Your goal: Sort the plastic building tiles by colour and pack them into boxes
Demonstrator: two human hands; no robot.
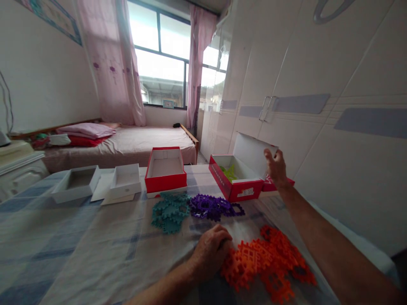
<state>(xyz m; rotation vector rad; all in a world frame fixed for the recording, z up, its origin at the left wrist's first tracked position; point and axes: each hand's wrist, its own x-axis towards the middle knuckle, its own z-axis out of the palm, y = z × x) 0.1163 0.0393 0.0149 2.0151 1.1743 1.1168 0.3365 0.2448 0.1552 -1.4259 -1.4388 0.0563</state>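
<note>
My right hand (276,166) is raised at the right edge of the upright lid (249,153) of a red box (244,191), with thumb and fingers bent about the lid's corner. Yellow-green plastic pieces (229,173) lie inside this box. On the table, my left hand (213,248) rests with curled fingers against the left side of a pile of orange interlocking plastic pieces (270,258). Whatever may be under those fingers is hidden. Beyond this hand are a purple pile (211,206) and a teal pile (171,213) of similar toothed pieces.
A second red box (165,182), white inside, stands open at the table's far side. Two white box parts (76,183) (126,180) are left of it, with flat card (117,198) beneath. A bed (149,142) lies beyond; wardrobe doors (305,67) rise at right.
</note>
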